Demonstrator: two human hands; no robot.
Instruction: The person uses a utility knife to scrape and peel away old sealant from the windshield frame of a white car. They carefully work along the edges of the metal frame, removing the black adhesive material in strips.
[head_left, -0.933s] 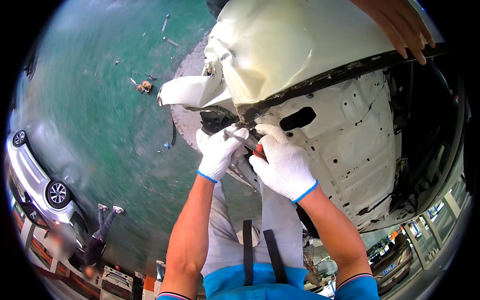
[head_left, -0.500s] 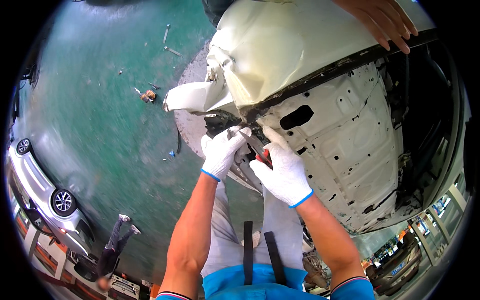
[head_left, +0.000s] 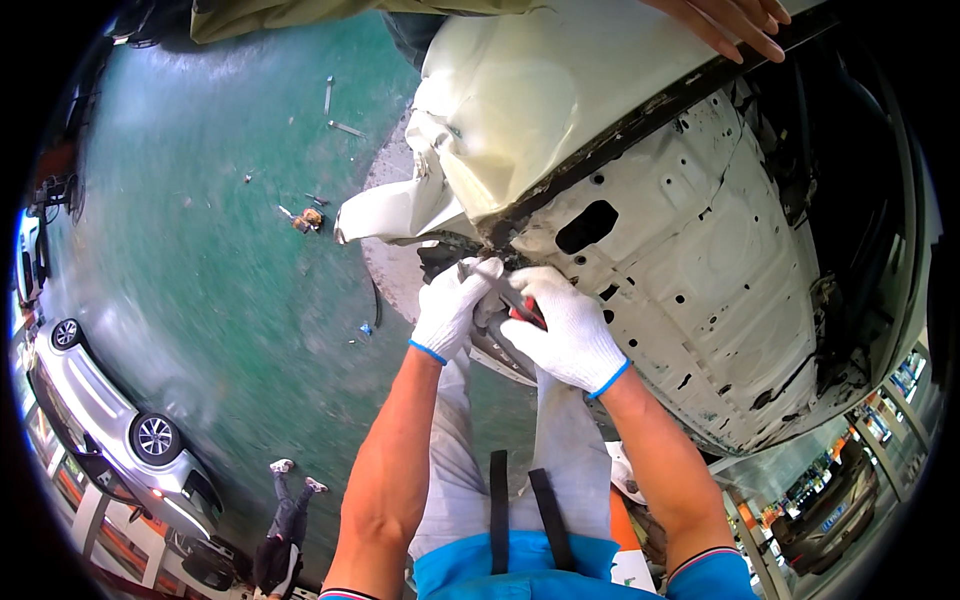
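Observation:
Crumpled at its edge, a cream-white car body panel (head_left: 500,110) meets a pale metal floor pan (head_left: 700,260) with several holes. At that torn corner my left hand (head_left: 448,310), in a white knit glove, is closed with fingertips pinched together; what they grip is hidden. Beside it, my gloved right hand (head_left: 572,338) is wrapped round a red-handled tool (head_left: 531,313). A grey metal part runs from the red grip toward my left fingertips; the tool's exact kind is unclear.
Another person's bare hand (head_left: 735,25) rests on the panel at the top, and an olive sleeve (head_left: 300,18) shows nearby. Scraps (head_left: 307,219) lie on the green floor (head_left: 250,310). A silver car (head_left: 110,410) stands at left, near a person (head_left: 285,530) on the floor.
My right index finger, stretched toward the metal before, is now drawn in around the tool. The olive sleeve has come into view at the top. The view has shifted slightly.

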